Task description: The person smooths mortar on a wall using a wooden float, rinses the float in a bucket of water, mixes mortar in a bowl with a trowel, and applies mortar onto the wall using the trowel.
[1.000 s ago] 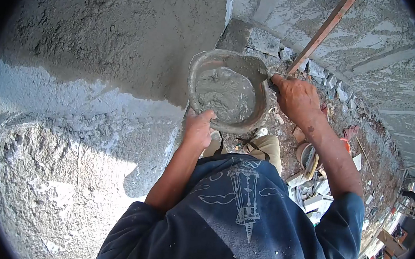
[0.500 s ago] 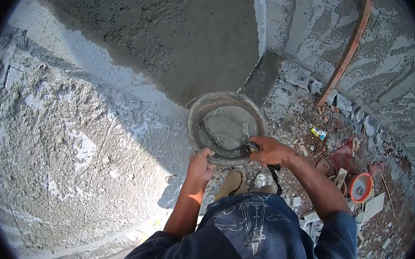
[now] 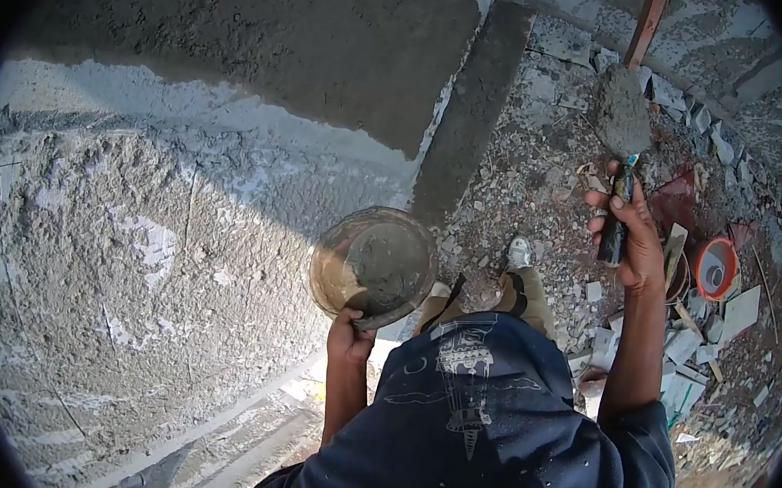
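My left hand grips the near rim of a round, mortar-stained basin, thumb over the edge. Wet grey mortar lies inside it. Off to the right, my right hand is closed around the dark handle of a trowel. The trowel's blade points away from me and carries grey mortar. It is held apart from the basin, above the rubble-strewn ground. Dark wet plaster covers the upper part of the wall at the left.
An orange-rimmed bucket stands at the right beside broken tile pieces. A wooden post rises at the top right. Rough wall fills the left, and my shoe shows on the ground.
My right hand has moved away from the basin to the right, and the trowel's loaded blade now shows. The basin and my left hand have shifted left and down in view.
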`<state>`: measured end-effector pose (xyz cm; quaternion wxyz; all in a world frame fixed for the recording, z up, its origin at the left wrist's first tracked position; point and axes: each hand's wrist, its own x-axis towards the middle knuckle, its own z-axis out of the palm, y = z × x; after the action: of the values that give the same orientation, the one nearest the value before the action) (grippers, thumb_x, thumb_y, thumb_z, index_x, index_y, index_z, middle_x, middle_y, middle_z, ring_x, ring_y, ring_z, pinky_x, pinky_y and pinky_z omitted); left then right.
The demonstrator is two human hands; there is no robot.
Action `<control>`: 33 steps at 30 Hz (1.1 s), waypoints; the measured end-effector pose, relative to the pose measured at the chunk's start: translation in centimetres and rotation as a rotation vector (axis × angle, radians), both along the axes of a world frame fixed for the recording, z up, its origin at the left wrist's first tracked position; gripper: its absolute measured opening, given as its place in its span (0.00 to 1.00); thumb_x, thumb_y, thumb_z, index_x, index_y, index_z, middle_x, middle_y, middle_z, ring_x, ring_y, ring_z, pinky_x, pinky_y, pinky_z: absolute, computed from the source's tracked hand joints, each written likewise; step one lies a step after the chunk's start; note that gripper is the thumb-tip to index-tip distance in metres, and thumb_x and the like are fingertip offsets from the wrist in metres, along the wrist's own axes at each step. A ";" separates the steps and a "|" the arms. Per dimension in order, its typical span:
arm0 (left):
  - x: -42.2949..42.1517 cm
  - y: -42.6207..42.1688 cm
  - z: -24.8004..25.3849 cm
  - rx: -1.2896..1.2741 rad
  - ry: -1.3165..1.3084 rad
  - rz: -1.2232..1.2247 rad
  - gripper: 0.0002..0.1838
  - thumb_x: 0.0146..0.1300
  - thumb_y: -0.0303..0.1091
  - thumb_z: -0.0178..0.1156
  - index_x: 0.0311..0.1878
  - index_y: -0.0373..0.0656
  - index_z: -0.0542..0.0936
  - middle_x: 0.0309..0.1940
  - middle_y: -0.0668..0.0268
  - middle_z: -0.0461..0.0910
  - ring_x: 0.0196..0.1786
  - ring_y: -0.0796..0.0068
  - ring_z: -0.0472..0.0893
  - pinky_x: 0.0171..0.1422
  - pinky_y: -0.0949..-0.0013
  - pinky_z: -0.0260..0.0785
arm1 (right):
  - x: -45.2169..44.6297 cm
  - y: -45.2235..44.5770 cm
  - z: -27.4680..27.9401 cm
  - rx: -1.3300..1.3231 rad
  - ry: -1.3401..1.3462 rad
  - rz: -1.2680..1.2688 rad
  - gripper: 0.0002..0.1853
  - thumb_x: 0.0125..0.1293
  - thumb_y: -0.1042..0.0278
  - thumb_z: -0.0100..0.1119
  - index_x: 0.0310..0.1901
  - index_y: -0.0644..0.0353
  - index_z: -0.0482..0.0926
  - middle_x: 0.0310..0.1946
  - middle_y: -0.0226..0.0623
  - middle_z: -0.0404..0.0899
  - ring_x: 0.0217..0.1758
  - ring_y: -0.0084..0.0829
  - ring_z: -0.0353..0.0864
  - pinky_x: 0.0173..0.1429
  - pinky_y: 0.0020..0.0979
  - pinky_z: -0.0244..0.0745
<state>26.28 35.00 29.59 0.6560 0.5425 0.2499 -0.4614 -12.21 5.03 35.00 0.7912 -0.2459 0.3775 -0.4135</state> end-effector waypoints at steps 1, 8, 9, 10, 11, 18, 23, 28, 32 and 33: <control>0.4 1.2 -0.1 0.035 0.022 0.025 0.28 0.51 0.16 0.50 0.60 0.34 0.70 0.57 0.51 0.77 0.57 0.54 0.82 0.60 0.49 0.81 | -1.7 0.4 -0.7 -0.049 0.062 -0.090 0.30 0.71 0.69 0.59 0.72 0.53 0.63 0.39 0.35 0.82 0.31 0.22 0.85 0.28 0.22 0.82; 2.1 9.0 0.7 0.186 -0.011 0.125 0.31 0.50 0.17 0.50 0.63 0.33 0.69 0.61 0.52 0.76 0.62 0.52 0.79 0.66 0.49 0.77 | 2.3 3.6 -8.8 -0.273 0.877 -0.727 0.31 0.69 0.67 0.61 0.69 0.68 0.63 0.39 0.38 0.79 0.29 0.24 0.77 0.31 0.26 0.73; 2.3 9.7 1.1 0.127 -0.027 0.101 0.32 0.49 0.17 0.51 0.63 0.32 0.69 0.60 0.52 0.76 0.62 0.51 0.78 0.68 0.48 0.76 | 6.1 4.2 -11.1 -0.322 1.014 -0.818 0.32 0.68 0.66 0.62 0.69 0.70 0.62 0.39 0.40 0.80 0.30 0.25 0.77 0.32 0.28 0.73; 2.6 10.6 1.3 0.132 -0.032 0.103 0.32 0.49 0.17 0.51 0.64 0.32 0.69 0.60 0.52 0.76 0.62 0.52 0.78 0.68 0.48 0.76 | 11.2 4.6 -13.5 -0.202 0.966 -0.865 0.38 0.65 0.63 0.65 0.70 0.73 0.58 0.41 0.46 0.79 0.32 0.31 0.78 0.34 0.32 0.73; 2.9 11.7 1.1 0.133 -0.039 0.103 0.33 0.49 0.17 0.51 0.64 0.32 0.68 0.60 0.52 0.77 0.62 0.52 0.79 0.68 0.48 0.76 | 16.3 3.9 -21.1 -0.384 1.223 -1.000 0.38 0.67 0.61 0.62 0.72 0.70 0.56 0.37 0.48 0.81 0.33 0.40 0.82 0.35 0.39 0.75; 5.9 15.1 1.3 0.007 -0.080 -0.030 0.29 0.52 0.18 0.51 0.61 0.31 0.68 0.55 0.53 0.77 0.56 0.56 0.81 0.59 0.57 0.80 | 46.6 14.8 6.3 -0.855 0.133 -0.092 0.29 0.66 0.67 0.60 0.67 0.58 0.65 0.33 0.42 0.81 0.33 0.35 0.84 0.39 0.39 0.77; 8.0 15.1 1.8 -0.152 -0.175 -0.084 0.29 0.51 0.18 0.53 0.61 0.33 0.70 0.57 0.53 0.77 0.60 0.55 0.79 0.69 0.49 0.73 | 37.5 18.2 5.9 -1.103 0.587 0.400 0.26 0.66 0.62 0.61 0.64 0.58 0.71 0.33 0.51 0.83 0.40 0.48 0.87 0.46 0.48 0.78; 9.5 13.2 2.6 -0.175 -0.239 -0.129 0.33 0.51 0.17 0.55 0.65 0.38 0.67 0.55 0.55 0.76 0.56 0.53 0.81 0.57 0.49 0.82 | 29.2 21.0 6.0 -1.212 1.329 0.943 0.21 0.66 0.62 0.62 0.60 0.51 0.77 0.41 0.48 0.86 0.48 0.49 0.86 0.55 0.47 0.80; 9.2 10.4 4.2 -0.234 -0.297 -0.234 0.33 0.51 0.16 0.57 0.63 0.42 0.69 0.54 0.58 0.76 0.54 0.56 0.81 0.57 0.49 0.82 | 29.9 20.8 5.0 -1.164 1.535 1.033 0.21 0.66 0.61 0.63 0.60 0.52 0.77 0.41 0.48 0.86 0.49 0.50 0.85 0.54 0.49 0.80; 9.1 9.9 4.2 -0.249 -0.309 -0.263 0.32 0.50 0.16 0.57 0.63 0.41 0.69 0.54 0.58 0.76 0.53 0.56 0.81 0.57 0.49 0.82 | 30.7 20.6 4.2 -1.116 1.539 1.073 0.21 0.65 0.62 0.63 0.60 0.52 0.77 0.41 0.49 0.86 0.50 0.50 0.85 0.55 0.49 0.80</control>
<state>35.36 44.91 33.82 0.6825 0.5495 0.0148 -0.4818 18.46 25.66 39.20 0.1977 -0.8956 0.3743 0.1367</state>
